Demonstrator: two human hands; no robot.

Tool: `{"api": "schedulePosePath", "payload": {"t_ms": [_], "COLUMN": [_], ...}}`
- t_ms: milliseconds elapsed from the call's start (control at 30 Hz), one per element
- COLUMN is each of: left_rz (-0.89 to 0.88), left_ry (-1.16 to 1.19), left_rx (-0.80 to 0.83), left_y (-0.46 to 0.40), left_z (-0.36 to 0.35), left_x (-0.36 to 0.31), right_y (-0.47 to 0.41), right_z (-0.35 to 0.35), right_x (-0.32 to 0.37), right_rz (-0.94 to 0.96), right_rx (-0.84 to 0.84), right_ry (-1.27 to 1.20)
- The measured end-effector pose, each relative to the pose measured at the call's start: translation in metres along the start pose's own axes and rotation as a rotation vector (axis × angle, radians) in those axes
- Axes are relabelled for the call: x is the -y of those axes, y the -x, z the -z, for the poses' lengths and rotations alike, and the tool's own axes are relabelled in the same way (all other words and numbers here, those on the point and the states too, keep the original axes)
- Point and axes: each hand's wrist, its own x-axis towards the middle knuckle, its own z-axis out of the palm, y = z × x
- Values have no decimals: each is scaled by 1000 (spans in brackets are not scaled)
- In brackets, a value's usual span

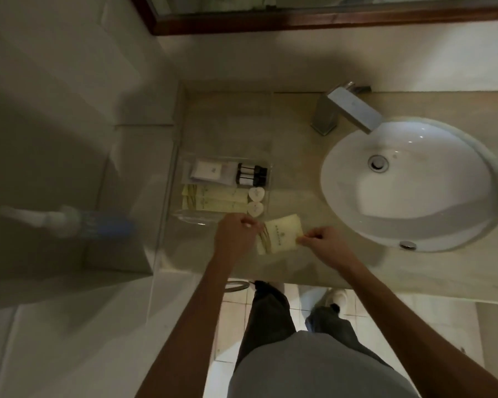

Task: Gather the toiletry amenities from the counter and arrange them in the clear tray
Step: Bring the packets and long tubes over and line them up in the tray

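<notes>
Cream sachet (279, 234): pinched at opposite edges by left hand (236, 237) and right hand (322, 242), squared for clear tray (184, 218).

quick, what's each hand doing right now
Left hand: closed, pinching the left edge of the cream packet.
Right hand: closed, pinching the packet's right edge.

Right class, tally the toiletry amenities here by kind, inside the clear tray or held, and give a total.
Small dark-capped bottles: 2
Long pale yellow boxes: 2
Round white wrapped soaps: 2
White flat packet: 1
Pale yellow square packet, held by both hands: 1
Total: 8
</notes>
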Motion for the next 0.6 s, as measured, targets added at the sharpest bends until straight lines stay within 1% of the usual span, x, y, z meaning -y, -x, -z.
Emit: {"api": "schedulePosePath", "payload": {"t_ms": [133,233,433,600], "left_rz": [23,50,105,85], "left_ry": [25,27,-24,-198], "left_rx": [-120,-158,-211,-300], "left_y": [-49,-82,-116,-117], "left_z": [78,113,125,123], "left_x": [21,38,57,66], "right_y": [-23,-44,-71,-77], "right_z": [-71,-107,-140,-161], "right_x": [70,111,142,150], "right_rz": [74,78,27,44], "right_rx": [-68,-112,-169,-174], "right_ry": [-103,-47,125,223]}}
